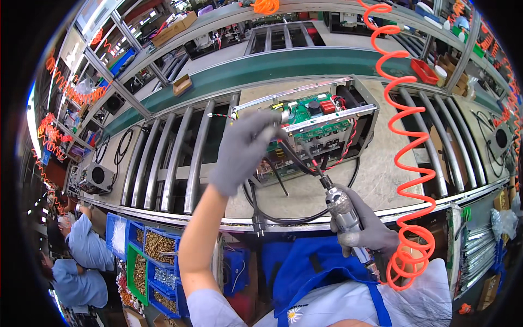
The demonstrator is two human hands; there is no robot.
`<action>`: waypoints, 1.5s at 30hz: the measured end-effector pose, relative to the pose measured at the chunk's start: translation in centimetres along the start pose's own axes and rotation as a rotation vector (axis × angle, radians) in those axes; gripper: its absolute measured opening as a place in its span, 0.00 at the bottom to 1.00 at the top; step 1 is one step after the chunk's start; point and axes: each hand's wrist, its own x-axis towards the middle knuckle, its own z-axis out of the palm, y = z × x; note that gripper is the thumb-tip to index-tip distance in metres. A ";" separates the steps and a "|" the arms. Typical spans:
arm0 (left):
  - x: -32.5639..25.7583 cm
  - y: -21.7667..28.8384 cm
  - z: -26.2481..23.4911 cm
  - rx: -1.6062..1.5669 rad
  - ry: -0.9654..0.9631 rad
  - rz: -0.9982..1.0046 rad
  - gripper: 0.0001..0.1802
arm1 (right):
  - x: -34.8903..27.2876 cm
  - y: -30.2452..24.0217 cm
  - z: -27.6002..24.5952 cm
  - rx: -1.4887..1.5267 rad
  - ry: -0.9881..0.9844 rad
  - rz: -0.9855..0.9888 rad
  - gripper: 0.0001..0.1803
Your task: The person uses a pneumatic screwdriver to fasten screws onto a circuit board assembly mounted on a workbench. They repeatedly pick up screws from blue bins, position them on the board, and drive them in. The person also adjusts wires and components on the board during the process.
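My right hand (368, 226), in a grey glove, is wrapped round a silver air screwdriver (344, 210). Its tip points up and left toward an open metal chassis (357, 111) that holds a green circuit board (299, 111). My left hand (242, 150), also gloved in grey, reaches over the chassis's left end with its fingers closed. What they grip is hidden. A black power cord (294, 155) runs from near these fingers, and its plug (258, 222) hangs over the bench's front edge. Red and black wires (351, 141) show on the chassis's right side.
A coiled orange air hose (414, 147) hangs at the right. Metal rollers (171, 155) flank the work surface, with a green belt (218, 71) behind. Blue and green bins (139, 272) of small brass parts stand lower left. Two people in light blue (81, 280) sit at far left.
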 end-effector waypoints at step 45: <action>6.5 -5.5 1.7 0.330 -0.248 -0.075 0.16 | 2.2 2.0 5.8 0.514 0.036 -0.212 0.34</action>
